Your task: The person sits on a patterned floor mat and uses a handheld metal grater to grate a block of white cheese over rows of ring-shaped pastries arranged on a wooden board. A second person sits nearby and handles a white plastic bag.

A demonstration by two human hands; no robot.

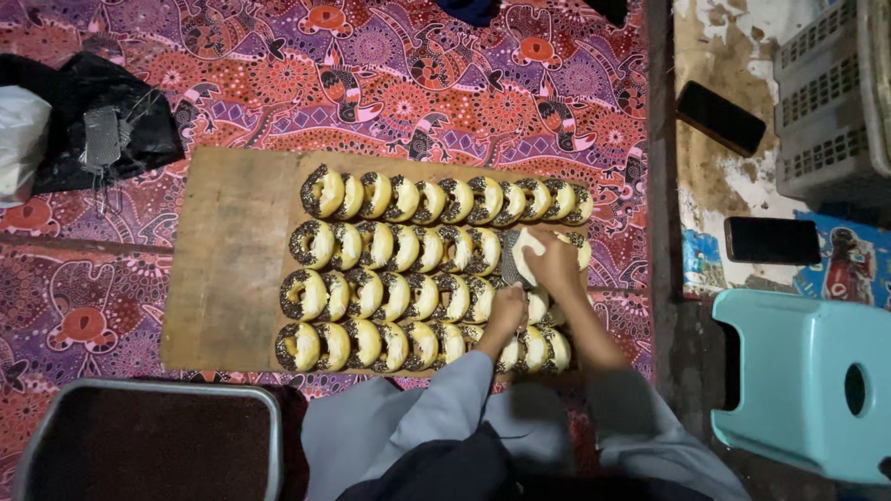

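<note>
Your right hand point(555, 264) sits right of centre in the frame, fingers closed around a pale, untopped doughnut point(525, 252) that it holds at the right end of the second row. Your left hand point(507, 309) is just below and to the left of it, curled and resting down among the doughnuts of the third row; whether it grips one you cannot tell. The two hands are close but not touching.

Beneath them lie four rows of ring doughnuts point(390, 269) with dark sprinkle topping, leaning overlapped on one another and running from the centre of the frame to the right. They rest on a wooden board point(227, 260), whose left part is bare.

The board lies on a patterned purple and red cloth point(390, 83). At upper left there is a black plastic bag point(102, 116) with a white bag point(19, 139) beside it. At lower left stands a grey-rimmed tray of dark sprinkles point(148, 441). At right you see a light blue plastic stool point(807, 371), two dark phones point(770, 239) on the floor, and a grey crate point(826, 102) at upper right.
</note>
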